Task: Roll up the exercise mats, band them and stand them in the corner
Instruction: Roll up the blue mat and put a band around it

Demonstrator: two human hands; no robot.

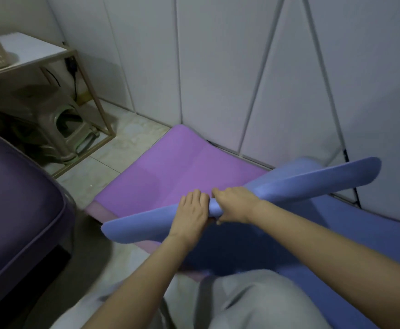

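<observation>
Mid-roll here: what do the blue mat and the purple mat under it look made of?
Blue mat: probably soft foam with a matte finish. It folds into a thick, rounded edge and squeezes narrow where the left hand and right hand grip it.
Purple mat: seemingly similar foam, matte with no glare. Its far corner bends up at the wall. Surface texture is too blurred to tell.

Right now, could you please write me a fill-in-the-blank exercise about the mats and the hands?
1. The left hand and right hand grip the lifted mat, whose colour is ____.
2. Under it lies the purple mat, its far end against the ____.
3. The stool stands under the side table, to the ____ of the mats.

Missing words: blue; wall; left.
</observation>
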